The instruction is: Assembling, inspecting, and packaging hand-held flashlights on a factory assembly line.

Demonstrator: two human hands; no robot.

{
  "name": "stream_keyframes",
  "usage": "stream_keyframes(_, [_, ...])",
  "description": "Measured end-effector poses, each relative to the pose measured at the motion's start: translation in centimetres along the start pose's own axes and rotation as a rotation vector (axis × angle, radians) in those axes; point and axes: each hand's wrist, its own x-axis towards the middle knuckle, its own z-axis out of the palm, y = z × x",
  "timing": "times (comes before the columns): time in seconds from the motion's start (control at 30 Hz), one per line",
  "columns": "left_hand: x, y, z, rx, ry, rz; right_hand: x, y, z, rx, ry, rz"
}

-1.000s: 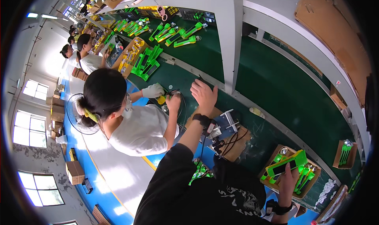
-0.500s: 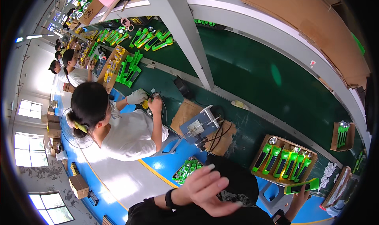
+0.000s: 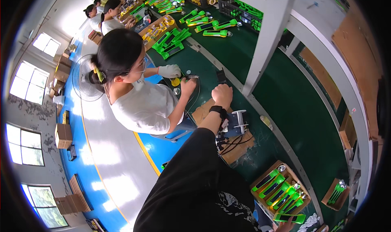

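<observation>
My left hand (image 3: 222,95) reaches far out over the bench, above a blue metal fixture (image 3: 235,128) with a silver handle. Its fingers look curled into a fist, and whatever they may hold is hidden. Just beyond it stands a small black block (image 3: 221,75). At the lower right, my right hand (image 3: 285,225) grips a green lamp (image 3: 290,218) with a dark flat panel, beside the near edge of a cardboard box (image 3: 292,174). Several similar green lamps (image 3: 279,192) lie in a row inside that box.
A co-worker (image 3: 140,97) in a white shirt sits at the left, handling small parts. Loose green lamps (image 3: 171,42) lie on the dark green bench behind. A white post (image 3: 269,40) rises from the bench. A smaller box (image 3: 335,194) stands at right.
My left hand, open close to my body before, has reached forward over the blue fixture and curled. My view has turned, shifting the scene. My right hand still holds the green lamp.
</observation>
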Motion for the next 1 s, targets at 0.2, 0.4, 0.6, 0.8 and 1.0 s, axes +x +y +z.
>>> stream_keyframes(0.2, [1.6,-1.4,0.8,-0.186,-0.02,-0.129,0.1,-12.9,-7.2,-0.223,-0.198,0.013])
stream_keyframes(0.4, [1.6,-1.7,2.7,-0.273,0.063,-0.124,2.3,-9.8,-5.9,0.129,-0.062,-0.278])
stream_keyframes(0.6, [1.5,-2.2,2.5,-0.232,0.096,-0.06,-1.8,-22.3,-10.5,0.434,-0.163,0.113])
stream_keyframes(0.8, [1.7,-1.9,2.9,-0.226,0.101,-0.027,-2.8,-22.2,-10.3,0.314,-0.155,0.122])
stream_keyframes(1.0, [0.9,-1.7,0.8,-0.209,0.128,-0.005,-3.7,-22.5,-9.6,0.2,-0.126,0.137])
